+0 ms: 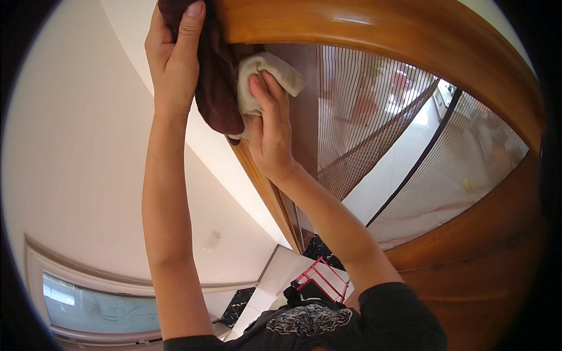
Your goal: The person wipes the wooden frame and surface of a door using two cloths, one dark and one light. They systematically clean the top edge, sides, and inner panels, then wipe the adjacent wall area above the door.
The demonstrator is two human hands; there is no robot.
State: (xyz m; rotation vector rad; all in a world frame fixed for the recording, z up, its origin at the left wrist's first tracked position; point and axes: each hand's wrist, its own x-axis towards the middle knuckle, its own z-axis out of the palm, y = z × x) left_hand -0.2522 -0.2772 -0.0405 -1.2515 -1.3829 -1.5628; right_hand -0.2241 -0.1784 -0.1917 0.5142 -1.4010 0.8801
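High at the top of the view, my left hand (178,57) grips a dark brown cloth (215,92) beside the upper corner of a wooden door frame (342,22). The cloth hangs down past the wrist, and its top runs out of view. A beige cloth (252,87) is in my right hand (272,127), with the fingers spread over it. That cloth lies just right of the brown one, close against the inner side of the frame; whether it touches the wood I cannot tell. Both arms are raised.
A striped mesh door curtain (351,114) hangs in the doorway, parted at a dark edge. An open wooden door (474,281) stands at the right. Below are a pink metal frame (322,276), pale floor tiles (285,265) and a frosted-glass door (101,307).
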